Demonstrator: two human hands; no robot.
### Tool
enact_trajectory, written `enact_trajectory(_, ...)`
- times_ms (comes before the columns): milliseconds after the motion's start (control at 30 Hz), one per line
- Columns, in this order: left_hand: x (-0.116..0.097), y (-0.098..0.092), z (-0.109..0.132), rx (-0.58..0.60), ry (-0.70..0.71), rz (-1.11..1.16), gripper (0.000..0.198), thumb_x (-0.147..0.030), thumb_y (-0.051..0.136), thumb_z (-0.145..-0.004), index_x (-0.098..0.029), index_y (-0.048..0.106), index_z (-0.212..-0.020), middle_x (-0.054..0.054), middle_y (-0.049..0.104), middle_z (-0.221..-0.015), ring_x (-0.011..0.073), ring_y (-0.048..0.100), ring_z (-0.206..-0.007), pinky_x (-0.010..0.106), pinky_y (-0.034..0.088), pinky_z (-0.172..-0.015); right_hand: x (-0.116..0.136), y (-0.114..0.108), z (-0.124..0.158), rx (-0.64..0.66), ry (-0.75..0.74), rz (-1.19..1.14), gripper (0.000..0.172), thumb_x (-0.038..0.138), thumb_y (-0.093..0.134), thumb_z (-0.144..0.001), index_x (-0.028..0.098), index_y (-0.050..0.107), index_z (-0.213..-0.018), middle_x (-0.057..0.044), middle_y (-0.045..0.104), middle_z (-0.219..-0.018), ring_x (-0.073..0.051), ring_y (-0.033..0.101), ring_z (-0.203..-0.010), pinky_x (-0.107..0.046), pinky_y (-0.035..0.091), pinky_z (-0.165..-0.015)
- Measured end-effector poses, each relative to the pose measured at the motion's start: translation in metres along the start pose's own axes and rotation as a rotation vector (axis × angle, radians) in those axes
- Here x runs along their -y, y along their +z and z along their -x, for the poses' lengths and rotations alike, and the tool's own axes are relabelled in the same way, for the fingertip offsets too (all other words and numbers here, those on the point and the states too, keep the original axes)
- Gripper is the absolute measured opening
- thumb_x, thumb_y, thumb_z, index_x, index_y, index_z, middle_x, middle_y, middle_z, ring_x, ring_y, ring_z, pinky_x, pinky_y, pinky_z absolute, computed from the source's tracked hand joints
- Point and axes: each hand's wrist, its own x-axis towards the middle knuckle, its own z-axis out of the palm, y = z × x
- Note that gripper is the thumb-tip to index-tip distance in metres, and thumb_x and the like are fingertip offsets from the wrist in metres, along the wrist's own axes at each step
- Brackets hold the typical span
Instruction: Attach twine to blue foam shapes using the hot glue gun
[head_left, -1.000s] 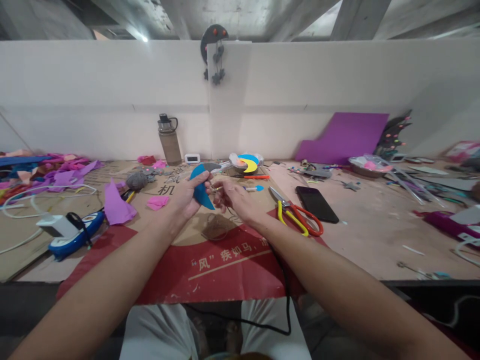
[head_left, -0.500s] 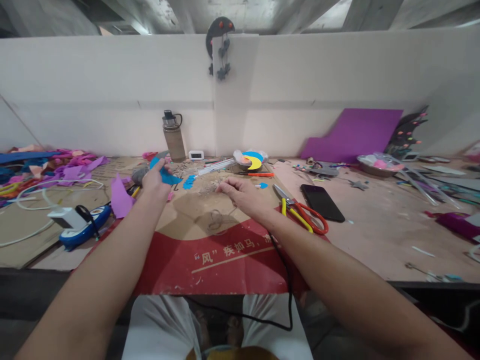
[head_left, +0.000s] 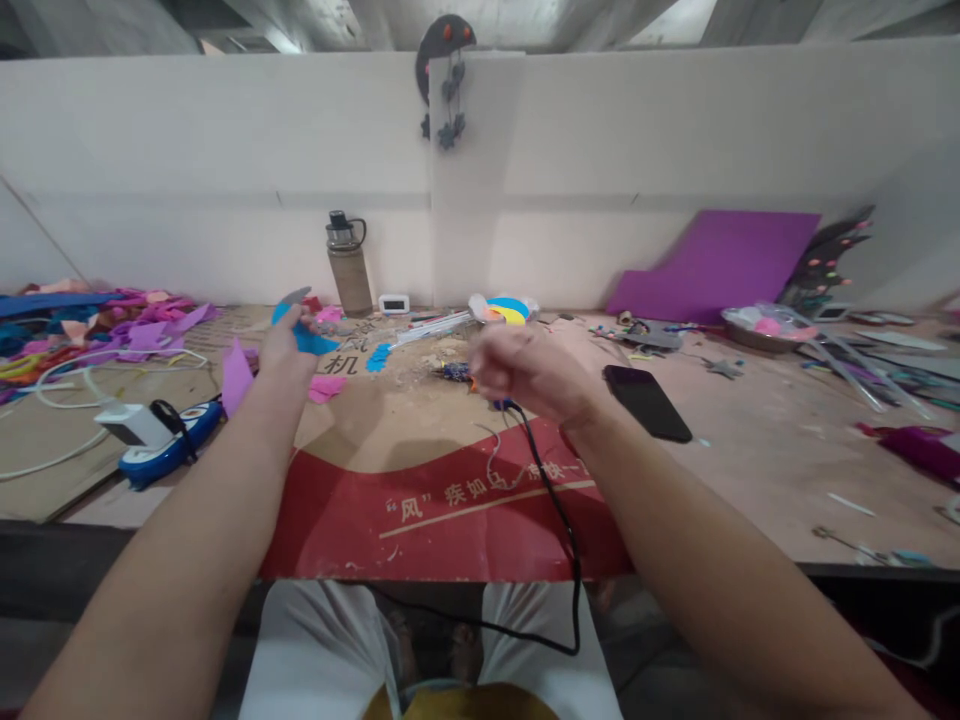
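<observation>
Red-and-tan cardboard (head_left: 450, 540) fills the lower middle. Two hands: the right hand (head_left: 531, 372), just right of centre, has its fingers curled in, but it's blurry so can't tell if it's gripping anything. One glue gun (head_left: 455, 372) pokes out beside it, nozzle pointing left. Left hand (head_left: 287, 348), left of centre, pinches one blue piece (head_left: 314, 342), long axis slanting down toward the right.

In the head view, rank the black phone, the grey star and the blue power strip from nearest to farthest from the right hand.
From the right hand:
1. Black phone, just to its right.
2. Grey star, farther right.
3. Blue power strip, far left.
</observation>
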Motion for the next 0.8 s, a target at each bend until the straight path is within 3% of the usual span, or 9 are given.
enact_trajectory(67,0.010,0.007,0.009,0.080,-0.036,-0.061,0.013,-0.005,0.057,-0.079,-0.015,0.056,-0.070,-0.004,0.054,-0.057,0.0021,0.047,-0.044,0.010,0.041,-0.044,-0.016,0.010,-0.002,0.191,0.085,0.389,0.029,0.040,0.052,-0.089,0.018,0.065,-0.074,-0.001,0.059,-0.069,-0.011,0.049,-0.062,-0.026,0.038,-0.060)
enact_trajectory(133,0.022,0.014,0.020,0.146,-0.069,-0.101,0.011,-0.003,0.064,-0.071,-0.012,0.058,-0.069,-0.001,0.059,-0.060,0.0048,0.050,-0.046,0.014,0.043,-0.043,-0.030,0.019,-0.005,0.091,0.099,0.662,0.033,0.037,0.046,-0.092,0.017,0.064,-0.072,-0.003,0.062,-0.072,-0.013,0.052,-0.067,-0.029,0.038,-0.066)
enact_trajectory(200,0.034,0.021,0.034,0.221,-0.098,-0.149,0.011,-0.004,0.069,-0.065,-0.010,0.061,-0.067,0.002,0.062,-0.061,0.0068,0.051,-0.045,0.017,0.043,-0.042,-0.039,0.023,-0.007,-0.051,0.088,0.751,0.032,0.037,0.044,-0.092,0.018,0.062,-0.073,-0.002,0.061,-0.073,-0.014,0.052,-0.069,-0.030,0.038,-0.067)
enact_trajectory(333,0.049,0.030,0.062,0.458,-0.132,-0.285,0.010,-0.009,0.073,-0.063,-0.009,0.064,-0.067,0.003,0.063,-0.061,0.0061,0.051,-0.046,0.017,0.043,-0.044,-0.043,0.018,-0.010,-0.378,0.048,0.619,0.021,0.035,0.046,-0.090,0.019,0.059,-0.089,-0.004,0.063,-0.089,-0.016,0.056,-0.081,-0.031,0.043,-0.075)
enact_trajectory(400,0.051,0.033,0.075,0.545,-0.157,-0.307,0.012,-0.013,0.075,-0.062,-0.010,0.065,-0.066,0.002,0.061,-0.058,0.0060,0.050,-0.045,0.016,0.042,-0.044,-0.045,0.015,-0.011,-0.447,0.062,0.552,0.020,0.036,0.049,-0.088,0.019,0.056,-0.094,-0.005,0.062,-0.093,-0.016,0.056,-0.082,-0.031,0.045,-0.075)
enact_trajectory(533,0.052,0.039,0.093,0.647,-0.211,-0.346,0.015,-0.016,0.079,-0.060,-0.011,0.067,-0.069,0.002,0.062,-0.059,0.0059,0.049,-0.045,0.017,0.042,-0.044,-0.048,0.016,-0.014,-0.456,0.058,0.427,0.026,0.040,0.052,-0.086,0.019,0.054,-0.101,-0.005,0.060,-0.097,-0.015,0.054,-0.081,-0.029,0.045,-0.068)
enact_trajectory(800,0.054,0.042,0.107,0.709,-0.337,-0.354,0.017,-0.016,0.079,-0.061,-0.012,0.069,-0.074,0.005,0.066,-0.066,0.0059,0.052,-0.047,0.016,0.042,-0.043,-0.046,0.018,-0.012,-0.482,0.075,0.314,0.016,0.034,0.055,-0.083,0.020,0.052,-0.076,0.003,0.053,-0.070,-0.011,0.046,-0.063,-0.025,0.040,-0.059)
